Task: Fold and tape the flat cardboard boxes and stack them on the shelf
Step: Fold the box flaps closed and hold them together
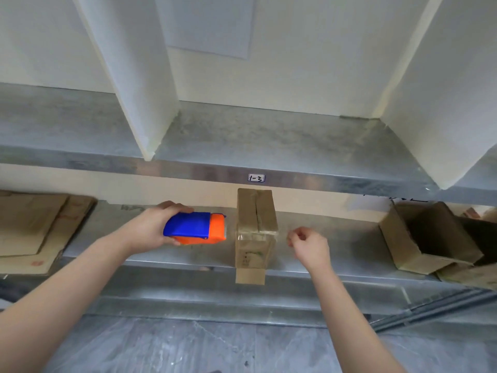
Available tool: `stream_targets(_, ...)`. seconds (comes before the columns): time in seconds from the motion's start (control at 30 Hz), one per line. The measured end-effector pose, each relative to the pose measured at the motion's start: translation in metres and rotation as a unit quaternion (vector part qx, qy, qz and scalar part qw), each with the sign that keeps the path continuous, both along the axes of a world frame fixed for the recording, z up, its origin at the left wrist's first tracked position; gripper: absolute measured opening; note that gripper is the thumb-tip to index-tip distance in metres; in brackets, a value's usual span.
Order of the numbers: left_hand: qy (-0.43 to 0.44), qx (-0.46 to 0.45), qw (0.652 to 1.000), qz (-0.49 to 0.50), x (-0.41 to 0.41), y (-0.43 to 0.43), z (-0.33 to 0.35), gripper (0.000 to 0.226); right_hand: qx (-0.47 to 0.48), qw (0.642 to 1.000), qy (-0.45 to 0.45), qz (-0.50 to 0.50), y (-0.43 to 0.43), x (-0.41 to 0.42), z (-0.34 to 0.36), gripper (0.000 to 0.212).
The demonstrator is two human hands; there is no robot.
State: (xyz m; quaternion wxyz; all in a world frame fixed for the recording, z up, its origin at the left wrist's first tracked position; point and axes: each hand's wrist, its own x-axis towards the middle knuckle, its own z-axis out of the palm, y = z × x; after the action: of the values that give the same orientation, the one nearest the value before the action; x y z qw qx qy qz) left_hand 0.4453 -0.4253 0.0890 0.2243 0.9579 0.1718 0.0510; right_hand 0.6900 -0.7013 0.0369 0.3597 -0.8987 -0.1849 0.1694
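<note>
On the lower metal shelf (349,246), a small cardboard box (256,224) stands at the front edge, with one flap hanging over it. The left hand (150,227) grips a blue and orange tape dispenser (195,228) just left of the box. The right hand (309,244) hovers just right of it with its fingertips curled together; whether they pinch tape I cannot tell. Flat cardboard (32,227) lies far left and an open box (430,235) far right.

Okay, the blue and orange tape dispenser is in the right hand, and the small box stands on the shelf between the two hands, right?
Not quite: the head view shows the tape dispenser in the left hand, not the right hand, whose fingers curl beside the small box. That box does stand on the shelf between the two hands.
</note>
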Motion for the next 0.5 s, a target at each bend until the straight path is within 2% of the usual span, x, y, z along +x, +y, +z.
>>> stream_targets(0.13,0.023,0.006,1.0,0.004,0.008,-0.008,-0.01,0.075,0.045,0.996,0.071,0.013,0.012,-0.005,-0.013,0.019)
stream_targets(0.27,0.029,0.004,1.0,0.001,0.018,-0.015,-0.012,0.074,0.08,0.993,0.081,0.0,0.016,-0.015,-0.022,0.017)
stream_targets(0.37,0.035,0.017,0.999,-0.005,0.024,-0.018,-0.009,0.074,0.096,0.99,0.098,-0.023,0.015,-0.021,-0.024,0.003)
stream_targets(0.43,0.036,0.025,0.999,-0.004,0.026,-0.02,-0.008,0.074,0.066,0.996,0.057,-0.028,0.012,-0.022,-0.024,0.017)
stream_targets(0.5,0.042,0.028,0.999,-0.003,0.026,-0.021,-0.007,0.075,0.048,0.999,-0.002,-0.004,0.007,-0.023,-0.022,0.022)
